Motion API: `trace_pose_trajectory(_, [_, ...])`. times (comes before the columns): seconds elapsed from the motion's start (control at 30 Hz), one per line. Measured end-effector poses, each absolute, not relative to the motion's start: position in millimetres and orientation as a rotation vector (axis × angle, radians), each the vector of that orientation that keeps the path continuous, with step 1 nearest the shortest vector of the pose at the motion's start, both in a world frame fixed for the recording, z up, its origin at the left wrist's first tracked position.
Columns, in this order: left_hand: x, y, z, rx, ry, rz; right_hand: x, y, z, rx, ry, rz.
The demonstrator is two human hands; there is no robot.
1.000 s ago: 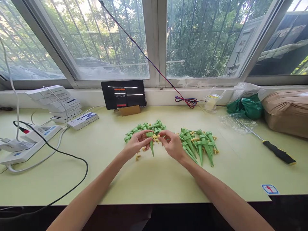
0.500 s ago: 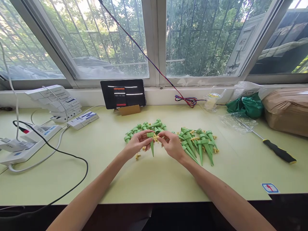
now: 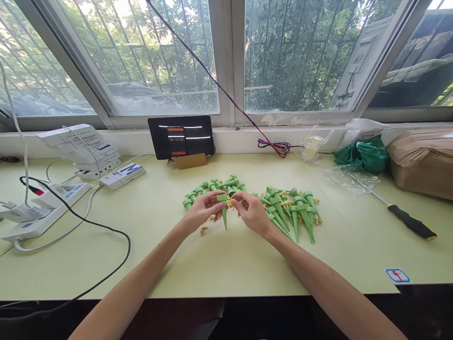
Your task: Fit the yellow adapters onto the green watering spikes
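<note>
My left hand (image 3: 203,211) pinches a green plant watering spike (image 3: 223,215) by its capped upper part, with the point hanging down. Close on the right, my right hand (image 3: 252,211) has thumb and fingertips closed at a small yellow valve (image 3: 229,200) by the spike's cap. How far the valve sits in the spike is too small to tell. Behind the hands lies a pile of green spikes (image 3: 231,179). To the right of my right hand is another group of spikes (image 3: 278,210) with yellow valves among them. A loose yellow valve (image 3: 203,229) lies below my left hand.
At the back stands a tablet (image 3: 181,137) showing a timer. On the left are a power strip (image 3: 46,212), cables and stacked white boxes (image 3: 85,146). A screwdriver (image 3: 410,221), a green bag (image 3: 364,153) and a brown package (image 3: 421,160) lie on the right.
The hands stay almost in place. My right fingertips have shifted slightly at the yellow valve, and less of it shows between the hands.
</note>
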State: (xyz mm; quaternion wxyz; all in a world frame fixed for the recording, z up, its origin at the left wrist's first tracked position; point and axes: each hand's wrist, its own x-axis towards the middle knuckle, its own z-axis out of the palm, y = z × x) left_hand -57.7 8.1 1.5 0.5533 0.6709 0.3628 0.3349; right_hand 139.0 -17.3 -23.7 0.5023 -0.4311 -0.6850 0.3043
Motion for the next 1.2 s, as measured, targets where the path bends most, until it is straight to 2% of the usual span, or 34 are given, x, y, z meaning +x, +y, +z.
trace_pose_trajectory(1.2, [-58.4,7.3,0.4,1.594,0.872,0.795,140.3,-16.5,-25.9,-1.066,-1.700,0.770])
